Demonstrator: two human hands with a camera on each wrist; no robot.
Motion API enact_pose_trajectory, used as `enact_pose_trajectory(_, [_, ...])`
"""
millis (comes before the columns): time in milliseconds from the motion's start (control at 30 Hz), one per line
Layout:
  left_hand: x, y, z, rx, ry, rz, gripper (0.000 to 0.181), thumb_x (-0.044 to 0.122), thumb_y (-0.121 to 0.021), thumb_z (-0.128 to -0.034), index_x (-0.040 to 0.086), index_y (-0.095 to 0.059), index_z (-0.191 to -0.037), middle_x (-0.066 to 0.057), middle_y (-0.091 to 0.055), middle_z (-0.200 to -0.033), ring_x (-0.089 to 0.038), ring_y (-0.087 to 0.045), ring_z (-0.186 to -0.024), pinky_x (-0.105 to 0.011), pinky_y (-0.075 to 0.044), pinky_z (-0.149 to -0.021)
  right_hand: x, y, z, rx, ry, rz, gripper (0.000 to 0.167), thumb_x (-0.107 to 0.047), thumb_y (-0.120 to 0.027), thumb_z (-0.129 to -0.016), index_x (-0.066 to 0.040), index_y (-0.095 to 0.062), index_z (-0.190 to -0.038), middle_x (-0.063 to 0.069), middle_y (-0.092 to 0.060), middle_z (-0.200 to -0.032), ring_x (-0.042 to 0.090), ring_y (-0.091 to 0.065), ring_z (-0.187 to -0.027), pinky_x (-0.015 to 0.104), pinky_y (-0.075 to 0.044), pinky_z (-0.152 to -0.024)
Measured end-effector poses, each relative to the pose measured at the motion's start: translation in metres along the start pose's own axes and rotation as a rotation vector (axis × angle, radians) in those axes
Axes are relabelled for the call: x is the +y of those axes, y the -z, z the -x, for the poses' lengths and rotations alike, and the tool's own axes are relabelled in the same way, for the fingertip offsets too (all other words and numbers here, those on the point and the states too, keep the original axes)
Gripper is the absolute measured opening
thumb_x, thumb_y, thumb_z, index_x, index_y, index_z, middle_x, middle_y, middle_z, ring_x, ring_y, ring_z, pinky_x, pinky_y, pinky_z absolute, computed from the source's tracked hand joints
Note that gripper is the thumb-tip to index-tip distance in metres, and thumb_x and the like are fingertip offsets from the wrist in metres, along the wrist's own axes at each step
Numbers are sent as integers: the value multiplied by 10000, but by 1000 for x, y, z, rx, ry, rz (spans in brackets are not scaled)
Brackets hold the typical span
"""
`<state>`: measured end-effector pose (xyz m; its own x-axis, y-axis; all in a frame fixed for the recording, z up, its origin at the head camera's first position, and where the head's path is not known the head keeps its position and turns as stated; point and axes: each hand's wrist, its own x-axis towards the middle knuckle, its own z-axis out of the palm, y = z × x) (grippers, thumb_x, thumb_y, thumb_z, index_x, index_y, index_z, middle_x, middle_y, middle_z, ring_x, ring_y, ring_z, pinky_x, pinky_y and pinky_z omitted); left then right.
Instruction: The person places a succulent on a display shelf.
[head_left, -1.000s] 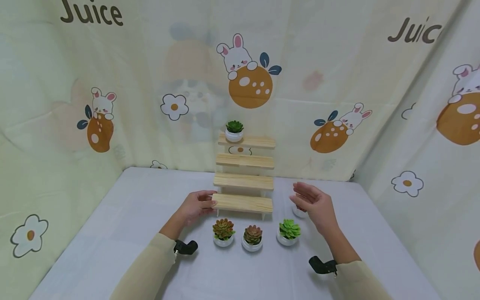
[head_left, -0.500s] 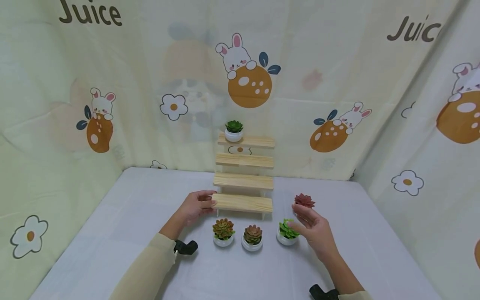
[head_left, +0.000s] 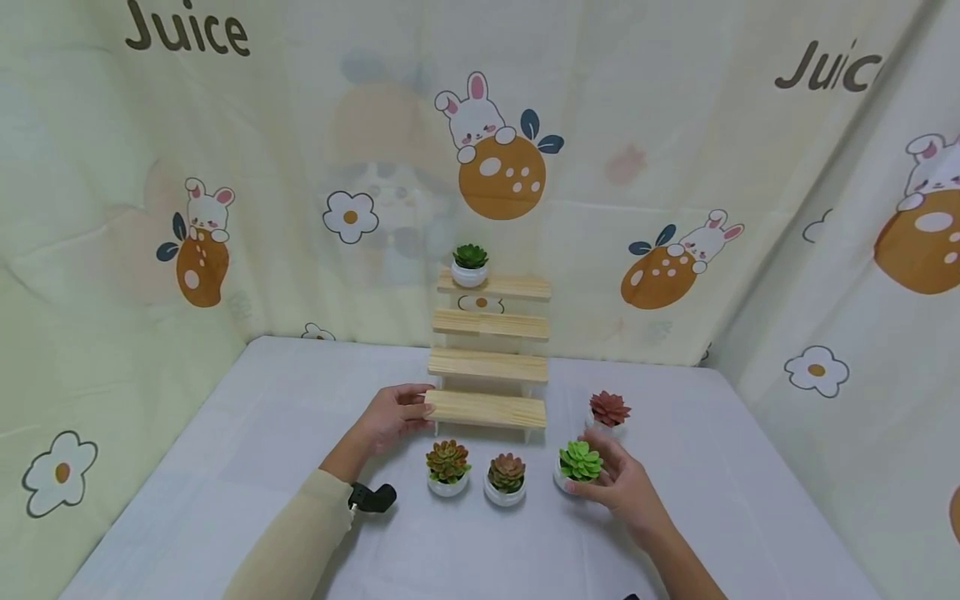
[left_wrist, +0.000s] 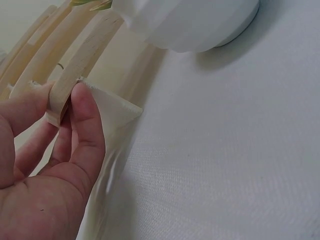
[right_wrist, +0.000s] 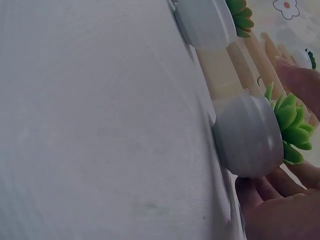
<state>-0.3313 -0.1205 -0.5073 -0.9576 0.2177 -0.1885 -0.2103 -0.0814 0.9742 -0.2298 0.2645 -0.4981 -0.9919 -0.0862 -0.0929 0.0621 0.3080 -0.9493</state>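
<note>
My left hand (head_left: pixel 390 417) pinches the left end of the lowest plank of a stepped wooden display stand (head_left: pixel 487 408); the left wrist view shows thumb and fingers on the plank end (left_wrist: pixel 62 97). My right hand (head_left: pixel 626 492) is spread around a bright green potted succulent (head_left: pixel 580 462), which stands on the table. In the right wrist view, fingers lie close beside its white pot (right_wrist: pixel 250 137), while the thumb (right_wrist: pixel 302 85) is apart from it. An orange-green succulent (head_left: pixel 447 462) and a brownish one (head_left: pixel 506 475) stand before the stand.
A dark green succulent (head_left: pixel 470 262) sits on the top plank's left end. Behind my right hand stands a red succulent (head_left: pixel 609 410). White cloth covers the table (head_left: pixel 300 433); a printed curtain (head_left: pixel 405 125) hangs behind.
My right hand has moved from the red succulent toward me, to around the bright green one, and the red plant is uncovered. My left hand stays at the plank.
</note>
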Motion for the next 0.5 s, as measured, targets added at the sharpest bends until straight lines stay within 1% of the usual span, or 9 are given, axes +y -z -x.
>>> enact_pose_trajectory(100, [0, 0, 0, 5, 1, -2, 484, -3, -676, -962, -15, -558, -1431, -141, -629, -1183, -161, -693, -914, -293, -636, -814, 1, -1, 1, -12, -16, 16, 928, -171, -889, -807, -116, -372, -1576, 136, -393, -1629, 265, -349, -1512, 328, -379, -1202])
enact_pose_trajectory(167, [0, 0, 0, 12, 8, 2, 483, -3, -681, -958, -6, -565, -1427, -147, -629, -1193, -168, -695, -918, -298, -637, -814, 1, -2, 1, -15, -25, 20, 935, -173, -890, -805, -120, -367, -1579, 148, -381, -1634, 279, -368, -1501, 378, -388, -1200])
enact_pose_trajectory(200, [0, 0, 0, 13, 11, 3, 483, -3, -682, -957, 0, -568, -1426, -150, -630, -1199, -171, -696, -921, -301, -638, -815, 2, -2, 1, -16, -31, 16, 941, -167, -892, -803, -120, -365, -1581, 156, -381, -1633, 289, -384, -1491, 365, -411, -1185])
enact_pose_trajectory(267, [0, 0, 0, 14, 14, 1, 484, -1, -687, -955, 10, -573, -1425, -152, -632, -1206, -173, -697, -925, -305, -639, -817, 3, -3, 0, -16, -44, 15, 946, -157, -896, -795, -121, -368, -1579, 165, -400, -1618, 297, -428, -1460, 294, -457, -1131])
enact_pose_trajectory(333, [-1, -1, -1, 13, 12, 1, 486, -2, -687, -954, 5, -569, -1426, -157, -631, -1209, -177, -698, -926, -309, -640, -820, 4, -3, -1, -11, -54, 16, 938, -143, -900, -786, -109, -385, -1569, 173, -437, -1592, 296, -463, -1432, 232, -475, -1077])
enact_pose_trajectory(400, [-1, -1, -1, 12, 10, 3, 487, -4, -686, -954, -1, -566, -1426, -154, -631, -1202, -177, -697, -925, -311, -641, -820, 5, -4, -1, -6, -59, 24, 925, -130, -905, -774, -89, -408, -1553, 181, -468, -1567, 306, -476, -1425, 229, -481, -1071])
enact_pose_trajectory(500, [-2, 0, -1, 13, 1, 10, 481, -11, -683, -955, -27, -561, -1420, -158, -629, -1187, -183, -696, -921, -320, -643, -819, 6, -4, -2, 2, -63, 36, 899, -126, -910, -765, -45, -436, -1525, 198, -499, -1541, 328, -479, -1432, 272, -489, -1100])
